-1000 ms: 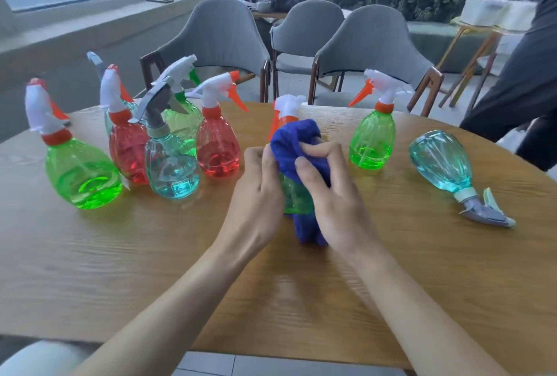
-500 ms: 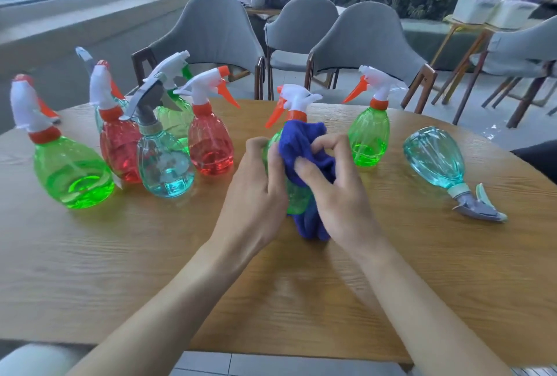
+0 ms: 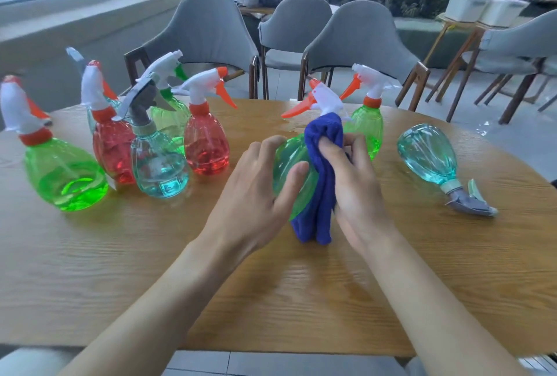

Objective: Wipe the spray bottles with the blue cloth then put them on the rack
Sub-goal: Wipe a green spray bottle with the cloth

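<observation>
On the wooden table (image 3: 120, 270), a lone green bottle (image 3: 64, 176) stands at the far left, beside a tight group of red, teal and green bottles (image 3: 159, 170). In the middle, the left hand (image 3: 256, 191) curls fingers and thumb round a tilted green spray bottle (image 3: 291, 152), nozzle pointing left. The blue cloth (image 3: 324, 182) drapes from its neck down to the table, and the right hand (image 3: 357, 185) pinches the cloth against the bottle. Farther right, a teal bottle (image 3: 428, 155) lies on its side.
</observation>
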The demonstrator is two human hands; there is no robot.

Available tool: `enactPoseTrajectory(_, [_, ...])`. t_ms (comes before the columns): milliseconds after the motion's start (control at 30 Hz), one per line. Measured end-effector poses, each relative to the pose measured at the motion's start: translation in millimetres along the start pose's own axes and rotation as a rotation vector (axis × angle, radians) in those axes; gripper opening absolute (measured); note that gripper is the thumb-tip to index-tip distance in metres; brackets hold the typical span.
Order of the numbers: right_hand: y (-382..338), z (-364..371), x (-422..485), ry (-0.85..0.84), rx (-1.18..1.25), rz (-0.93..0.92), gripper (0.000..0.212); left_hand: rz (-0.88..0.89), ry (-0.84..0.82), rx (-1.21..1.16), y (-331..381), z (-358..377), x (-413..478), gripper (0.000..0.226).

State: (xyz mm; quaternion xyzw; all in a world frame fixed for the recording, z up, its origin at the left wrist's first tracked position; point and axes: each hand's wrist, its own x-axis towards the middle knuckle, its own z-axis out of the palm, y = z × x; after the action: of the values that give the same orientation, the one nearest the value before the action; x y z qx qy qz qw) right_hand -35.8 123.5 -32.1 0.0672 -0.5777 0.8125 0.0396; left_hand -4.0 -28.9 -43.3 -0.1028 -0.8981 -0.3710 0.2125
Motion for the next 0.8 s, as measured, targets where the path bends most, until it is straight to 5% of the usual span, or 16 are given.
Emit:
enactPoseTrajectory(400, [8.5,-3.8,6.9,0.245,0.083,-0.037,0.024,0.025,0.010,0.123,5.5,5.6,-0.9,0.064])
enactPoseTrajectory(633, [11.6,3.0,-2.9,0.063,0.197,0.118,0.024,-0.011,0.009,-0.009,1.0,6.1,-3.9,0.060])
enactPoseTrajectory(800, [19.1,6.0,-13.1,-0.082,0.028,0.020,0.035,-0.197,0.095,-0.223,-0.5,-0.6,4.3,0.055])
